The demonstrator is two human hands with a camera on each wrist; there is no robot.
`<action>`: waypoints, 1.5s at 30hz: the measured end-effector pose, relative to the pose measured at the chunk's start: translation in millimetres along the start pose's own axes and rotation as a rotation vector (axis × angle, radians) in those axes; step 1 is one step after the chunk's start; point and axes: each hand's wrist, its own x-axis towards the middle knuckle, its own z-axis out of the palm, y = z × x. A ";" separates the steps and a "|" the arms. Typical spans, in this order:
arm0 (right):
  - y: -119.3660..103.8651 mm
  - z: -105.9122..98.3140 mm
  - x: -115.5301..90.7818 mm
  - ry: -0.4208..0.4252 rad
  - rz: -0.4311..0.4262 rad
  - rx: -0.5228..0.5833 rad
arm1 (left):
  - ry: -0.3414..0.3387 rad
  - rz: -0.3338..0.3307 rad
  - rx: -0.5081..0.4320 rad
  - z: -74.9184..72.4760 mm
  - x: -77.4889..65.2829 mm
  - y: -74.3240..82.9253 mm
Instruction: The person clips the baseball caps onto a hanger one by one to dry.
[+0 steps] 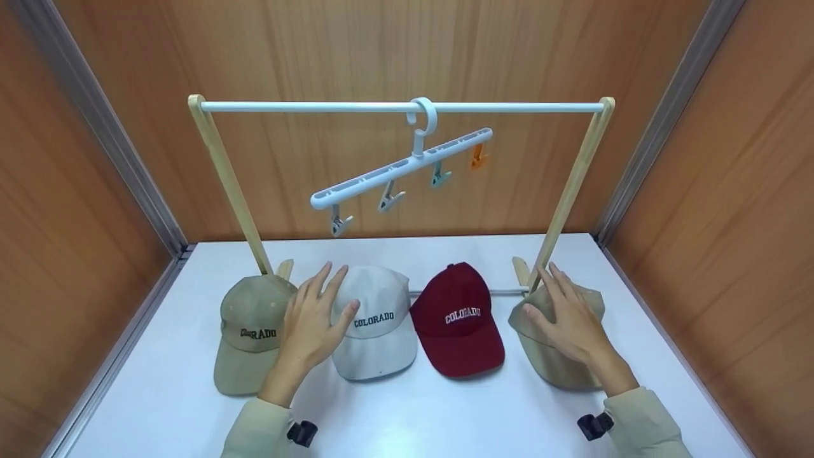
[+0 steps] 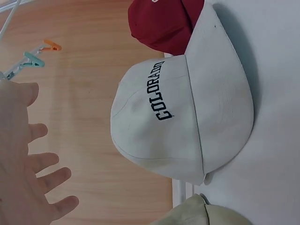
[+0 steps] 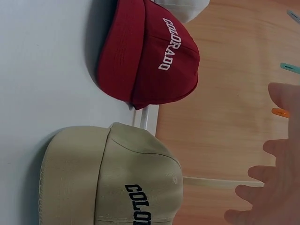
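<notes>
- The two hands are well apart from each other, raised over a row of four baseball caps with their brims toward the person.
- The left hand (image 1: 315, 327) has its fingers spread and extended; from above it lies between the left khaki cap (image 1: 245, 318) and the white cap (image 1: 381, 312), overlapping the edges of both.
- In the left wrist view, a gap separates those fingers from the white cap, whose dark COLORADO lettering is in plain sight.
- The right hand (image 1: 568, 318), also with fingers extended, hangs over the right khaki cap (image 1: 559, 369), hiding much of its crown; the right wrist view shows the two apart.
- Between the hands, just beside the white cap, sits the dark red cap (image 1: 459, 318) with white COLORADO lettering, nearer the right hand than the left.
- All four caps are on a white table (image 1: 413, 426), at the foot of a garment rack (image 1: 305, 107).
- Beyond the hands, a pale blue clip hanger (image 1: 381, 175) hooks on the rack's rail, slanting across the view, with gray, teal and orange clips.
</notes>
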 end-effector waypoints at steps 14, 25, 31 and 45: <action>-0.1 5.5 23.1 -0.065 0.013 0.174 | -0.043 -0.008 -0.170 21.4 21.3 25.7; -2.4 9.8 38.6 -0.096 0.028 0.271 | -0.092 0.023 -0.211 35.4 35.2 44.9; -5.1 11.6 45.9 -0.118 0.058 0.288 | -0.101 0.044 -0.239 43.9 41.1 53.0; -18.7 33.4 70.1 -0.128 0.010 0.360 | -0.201 0.010 -0.287 63.8 37.6 58.8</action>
